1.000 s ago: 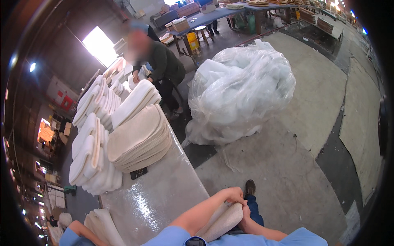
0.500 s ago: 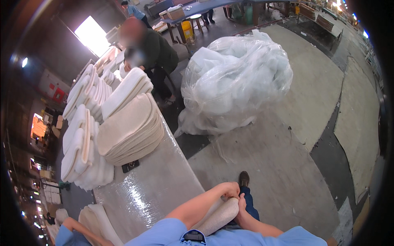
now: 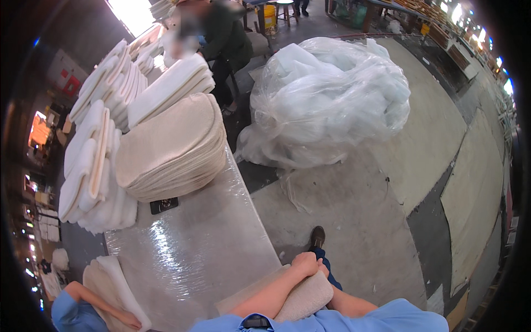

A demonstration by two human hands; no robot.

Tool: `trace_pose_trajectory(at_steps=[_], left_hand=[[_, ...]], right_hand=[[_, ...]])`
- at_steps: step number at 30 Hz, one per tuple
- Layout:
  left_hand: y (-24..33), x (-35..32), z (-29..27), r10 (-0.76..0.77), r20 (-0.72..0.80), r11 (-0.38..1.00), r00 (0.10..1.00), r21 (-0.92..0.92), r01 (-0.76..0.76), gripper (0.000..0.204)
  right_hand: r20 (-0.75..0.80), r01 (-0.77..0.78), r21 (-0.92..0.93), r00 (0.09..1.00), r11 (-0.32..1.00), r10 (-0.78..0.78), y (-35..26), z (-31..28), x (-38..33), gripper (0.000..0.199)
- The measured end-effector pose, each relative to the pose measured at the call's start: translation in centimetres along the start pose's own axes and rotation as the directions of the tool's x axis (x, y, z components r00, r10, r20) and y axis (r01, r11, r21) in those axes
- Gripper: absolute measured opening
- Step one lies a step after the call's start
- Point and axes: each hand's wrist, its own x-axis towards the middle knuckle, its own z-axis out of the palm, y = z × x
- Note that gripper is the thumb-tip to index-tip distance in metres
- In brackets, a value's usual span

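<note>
Over my lap at the lower middle lies a beige fleece pad (image 3: pixel 307 297), its near part against my body. My left hand (image 3: pixel 306 265) is closed on the pad's far end, fingers curled. Right beside it my right hand (image 3: pixel 322 269) also grips that end, mostly hidden behind the left hand and the pad. A thin flap of the pad shows left of my left forearm, by the table edge. On the table (image 3: pixel 204 238) to my left stands a tall stack of beige oval pads (image 3: pixel 171 146).
Folded white fleece pads (image 3: pixel 91 171) and more white piles (image 3: pixel 171 88) fill the table's far left. A black, phone-like object (image 3: pixel 164 206) lies before the beige stack. A co-worker's hand (image 3: pixel 130 320) rests on a pad at lower left. Another person (image 3: pixel 227 39) sits beyond. A large clear bag (image 3: pixel 332 99) stands on the floor.
My view has tilted down and shifted. The pad in my hands looks wider, and my hands are closer together. The co-worker's hand at lower left now shows on a pad.
</note>
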Motion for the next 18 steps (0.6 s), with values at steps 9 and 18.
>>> trace_pose_trajectory(at_steps=[9,18], left_hand=[[-2.8,1.6,1.0,-0.008,-0.027,0.983,1.0,-0.181,0.003,0.05],[-2.6,0.4,0.1,-0.079,0.056,0.981,0.995,-0.174,0.088,0.049]], right_hand=[[-0.023,0.002,-0.075,1.0,0.997,-0.004,-0.6,1.9,1.3,0.064],[0.013,-0.029,-0.107,0.999,0.994,0.031,-0.6,1.9,2.1,0.065]])
